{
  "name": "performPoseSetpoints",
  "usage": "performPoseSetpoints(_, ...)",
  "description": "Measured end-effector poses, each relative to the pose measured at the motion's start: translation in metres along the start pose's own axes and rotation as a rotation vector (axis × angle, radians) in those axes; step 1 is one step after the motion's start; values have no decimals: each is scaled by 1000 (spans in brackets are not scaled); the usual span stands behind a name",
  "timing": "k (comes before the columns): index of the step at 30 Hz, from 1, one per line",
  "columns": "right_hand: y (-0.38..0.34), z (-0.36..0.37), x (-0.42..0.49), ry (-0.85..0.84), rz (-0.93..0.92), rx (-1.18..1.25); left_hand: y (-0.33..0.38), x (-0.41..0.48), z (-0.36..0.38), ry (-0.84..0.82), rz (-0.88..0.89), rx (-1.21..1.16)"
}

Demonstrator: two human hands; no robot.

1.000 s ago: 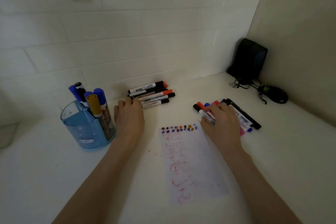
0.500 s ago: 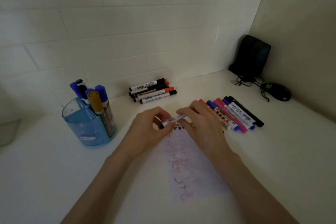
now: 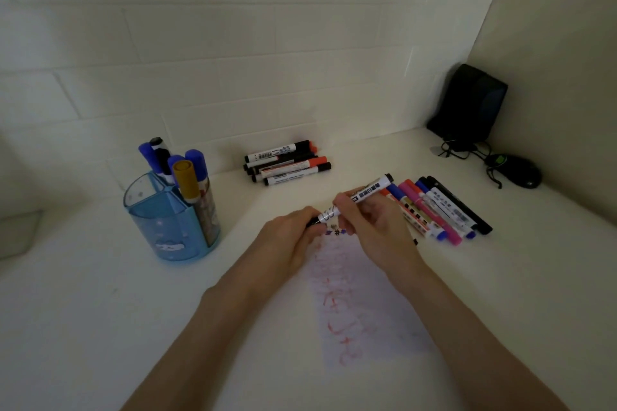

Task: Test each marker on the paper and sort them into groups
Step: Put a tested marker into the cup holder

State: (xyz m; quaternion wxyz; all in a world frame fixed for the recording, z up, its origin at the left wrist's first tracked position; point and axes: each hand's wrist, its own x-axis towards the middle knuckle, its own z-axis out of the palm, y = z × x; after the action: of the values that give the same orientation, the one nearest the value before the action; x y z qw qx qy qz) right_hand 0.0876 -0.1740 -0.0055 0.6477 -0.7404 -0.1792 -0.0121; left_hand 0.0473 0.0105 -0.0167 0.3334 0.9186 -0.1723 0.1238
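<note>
My right hand (image 3: 374, 227) grips a white-barrelled black marker (image 3: 369, 192) by its middle, tilted up to the right. My left hand (image 3: 290, 237) pinches the marker's lower, black end, just above the top of the paper (image 3: 364, 307). The paper carries red scribbles and a row of small coloured marks at its top edge. One group of markers (image 3: 287, 167) lies by the wall. A second group (image 3: 437, 207) of blue, pink, red and black markers lies in a row to the right of my hands.
A blue pen holder (image 3: 167, 223) with several markers stands at the left. A black speaker (image 3: 467, 103) and a black mouse (image 3: 514, 170) with tangled cords sit in the far right corner. Walls close the back and right sides.
My right hand took a marker from the right group and brought it over the paper's top. My left hand left the table and took hold of its lower end; the marker tilted up.
</note>
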Motion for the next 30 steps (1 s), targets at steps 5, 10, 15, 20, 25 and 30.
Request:
performPoseSetpoints(5,-2,-2,-2,2,15,-3,0,2,1,-80,-36,-139)
performPoseSetpoints(10,-7,-4,-3,-15,-10,5,4,3,-4,-158,-50,-289)
performPoseSetpoints(15,-7,-1,-6,-8,-9,-21,7,1,-9,-188,-68,-410)
performPoseSetpoints(20,-2,15,-7,43,-12,15,-2,-7,-6,-85,-89,-166)
performPoseSetpoints(25,1,27,-14,98,36,38,4,-7,-2,83,44,155)
performPoseSetpoints(30,-4,11,-6,36,44,-58,9,-3,3,74,88,206)
